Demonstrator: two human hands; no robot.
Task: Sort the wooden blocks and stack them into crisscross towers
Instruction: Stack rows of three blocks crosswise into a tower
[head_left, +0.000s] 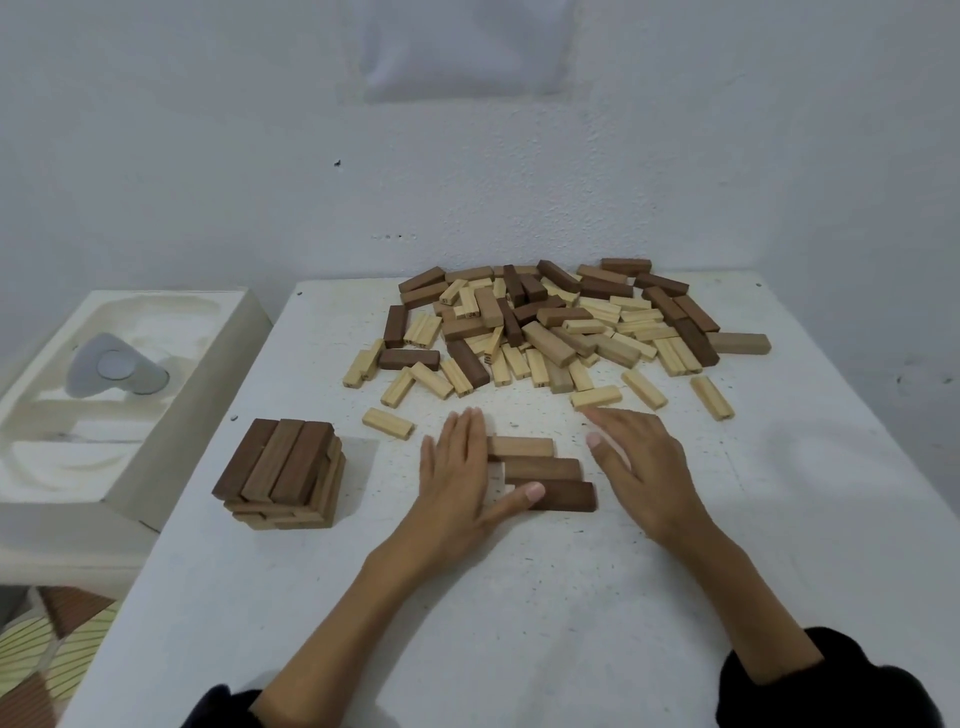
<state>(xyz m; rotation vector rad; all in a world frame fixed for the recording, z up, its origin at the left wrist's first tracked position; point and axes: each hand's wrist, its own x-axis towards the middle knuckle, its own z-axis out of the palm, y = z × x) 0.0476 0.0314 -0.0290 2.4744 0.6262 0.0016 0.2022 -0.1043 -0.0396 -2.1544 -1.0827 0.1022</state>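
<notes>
Brown blocks (540, 470) lie three abreast, long axes left to right; the flat left hand (460, 467) touches their left ends, the spread right hand (641, 462) hovers just beside.

The person wears a black top of soft, fuzzy-looking cloth. The left sleeve (223, 709) and right sleeve (831, 686) both end near the elbow, at the near edge of the counter (519, 623). Farther in over the counter, the forearms (363, 597), left hand (457, 467) and right hand (641, 467) are bare, with short, pale fingernails.
</notes>
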